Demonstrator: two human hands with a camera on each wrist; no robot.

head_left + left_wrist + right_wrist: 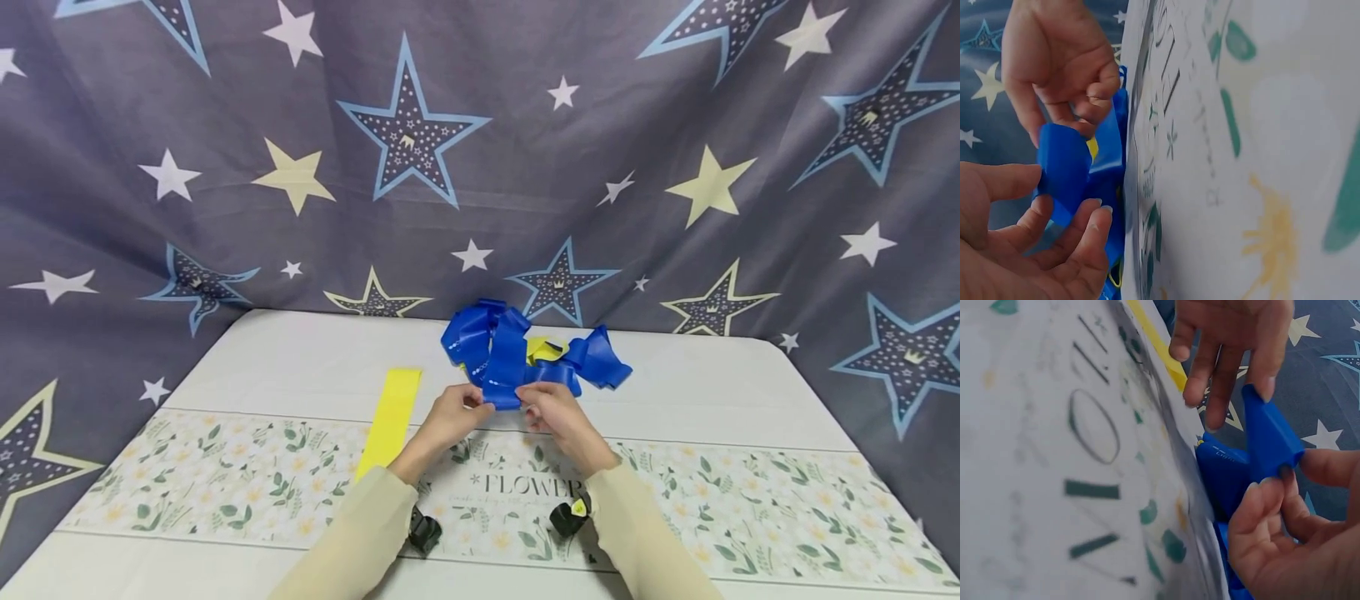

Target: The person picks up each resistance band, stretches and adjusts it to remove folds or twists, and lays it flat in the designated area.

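A wide, flat blue band (507, 354) with small white markings rises from a loose heap on the table. My left hand (453, 414) pinches the left edge of its near end between thumb and fingers. The opposite edge is pinched by my right hand (558, 414). Between the two hands the blue band (1063, 169) is folded or curled over, as the left wrist view shows. In the right wrist view, the left hand (1235, 337) holds the far corner of this blue band (1269, 434). Parts of the heap lie hidden behind the raised end.
Yellow band (546, 349) shows among the blue loops. A separate yellow strip (392, 417) lies flat, left of the left forearm. Beneath is a white table (285, 358) with a flower-printed runner (247, 475). A star-patterned curtain (480, 225) hangs behind the table.
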